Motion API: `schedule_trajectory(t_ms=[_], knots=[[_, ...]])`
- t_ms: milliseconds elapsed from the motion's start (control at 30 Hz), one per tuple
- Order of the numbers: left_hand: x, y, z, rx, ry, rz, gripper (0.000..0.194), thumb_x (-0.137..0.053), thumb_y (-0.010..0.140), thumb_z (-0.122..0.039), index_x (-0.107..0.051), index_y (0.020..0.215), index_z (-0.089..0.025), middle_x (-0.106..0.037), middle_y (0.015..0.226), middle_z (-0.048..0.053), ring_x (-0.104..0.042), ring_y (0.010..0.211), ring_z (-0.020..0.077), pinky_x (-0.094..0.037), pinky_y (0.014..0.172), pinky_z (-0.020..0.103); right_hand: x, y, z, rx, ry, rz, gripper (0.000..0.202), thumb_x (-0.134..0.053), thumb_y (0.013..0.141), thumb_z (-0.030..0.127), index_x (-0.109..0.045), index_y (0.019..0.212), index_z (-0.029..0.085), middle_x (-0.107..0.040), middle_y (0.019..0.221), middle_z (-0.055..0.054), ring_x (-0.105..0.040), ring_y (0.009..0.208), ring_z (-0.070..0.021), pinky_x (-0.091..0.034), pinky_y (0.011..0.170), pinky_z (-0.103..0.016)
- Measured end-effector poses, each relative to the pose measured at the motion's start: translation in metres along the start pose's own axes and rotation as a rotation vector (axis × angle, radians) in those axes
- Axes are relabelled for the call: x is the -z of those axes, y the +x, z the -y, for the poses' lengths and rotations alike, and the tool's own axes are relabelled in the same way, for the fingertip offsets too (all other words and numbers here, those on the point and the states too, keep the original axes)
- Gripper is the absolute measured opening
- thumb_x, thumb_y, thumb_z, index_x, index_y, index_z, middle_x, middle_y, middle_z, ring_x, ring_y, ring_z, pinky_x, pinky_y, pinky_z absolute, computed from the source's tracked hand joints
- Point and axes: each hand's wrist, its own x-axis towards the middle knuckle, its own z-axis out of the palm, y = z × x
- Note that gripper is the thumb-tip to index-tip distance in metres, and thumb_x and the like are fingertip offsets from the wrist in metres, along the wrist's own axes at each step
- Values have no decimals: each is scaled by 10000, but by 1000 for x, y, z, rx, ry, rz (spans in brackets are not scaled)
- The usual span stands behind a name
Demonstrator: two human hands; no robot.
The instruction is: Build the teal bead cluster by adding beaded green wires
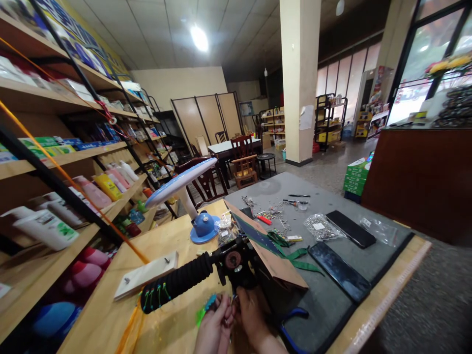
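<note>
My left hand [218, 322] is closed in a pinch, and a bright green and blue tuft [206, 307] sticks out from its left side. My right hand [252, 314] is pinched right beside it, fingertips nearly meeting the left ones. A small shiny bit shows between the fingertips, too small to name. Just beyond the hands stands a black clamp-like device [236, 263] with a round dial. A black foam-covered handle [177, 282] reaches left from it, with several thin green-yellow threads and orange strands at its end. Blue-handled pliers [291, 324] lie right of my right hand.
A cardboard piece [273, 255] with a green ribbon [302, 260] leans behind the device. Two phones [339, 270], a bag of small metal parts [320, 226] and a red tool [264, 220] lie on the grey mat [291, 184]. A blue-white lamp [204, 226] stands left; shelves [84, 226] line that side.
</note>
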Motion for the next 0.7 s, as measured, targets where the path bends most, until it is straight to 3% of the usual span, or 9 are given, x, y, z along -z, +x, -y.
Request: schedule_trajectory(t_ms=[533, 700], knots=[[9, 7, 8, -33, 11, 5, 432, -964, 508, -365, -603, 630, -162, -442, 561, -84, -393, 477, 47, -317, 411, 156, 5, -2, 8, -7, -33, 8, 280, -589, 804, 451, -562, 642, 224, -551, 580, 6, -555, 604, -193, -437, 579, -288], [5, 3, 6, -20, 8, 6, 438, -970, 499, -364, -603, 625, -159, -443, 552, -87, -388, 474, 43, -325, 416, 156, 1, 0, -2, -11, -15, 3, 354, -527, 847, 487, -544, 616, 219, -553, 575, 2, -557, 560, -185, -439, 532, -289]])
